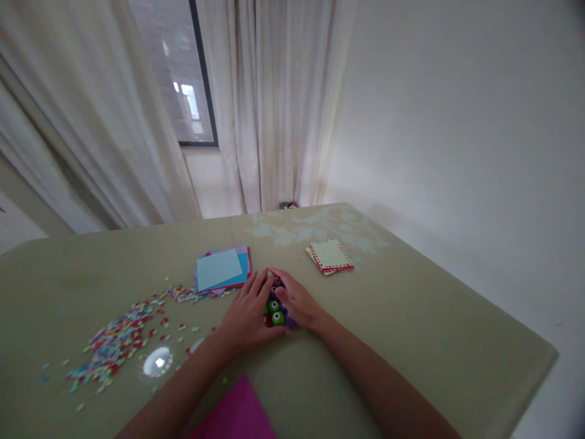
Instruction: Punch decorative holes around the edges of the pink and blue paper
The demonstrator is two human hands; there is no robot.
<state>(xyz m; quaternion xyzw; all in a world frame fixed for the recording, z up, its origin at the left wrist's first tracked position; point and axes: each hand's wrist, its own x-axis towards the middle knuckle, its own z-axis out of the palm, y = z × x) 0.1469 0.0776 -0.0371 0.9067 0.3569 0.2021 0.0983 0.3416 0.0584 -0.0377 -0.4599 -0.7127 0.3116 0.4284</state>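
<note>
My left hand [247, 314] and my right hand [299, 305] rest close together on the olive table [411, 317]. Between them sits a cluster of small colourful objects with round eye-like dots [275, 312], green, red and purple. The left hand lies flat beside the cluster with fingers stretched out, touching it. The right hand's fingers curl round the far and right side of the cluster. What the objects are I cannot make out.
A stack of coloured paper squares [223, 269] lies just beyond my hands. A smaller stack with red-dotted edges [330, 256] lies further right. Scattered confetti-like bits [123, 335] and a small clear lid [158, 362] lie left. A magenta sheet [237, 414] is nearest me.
</note>
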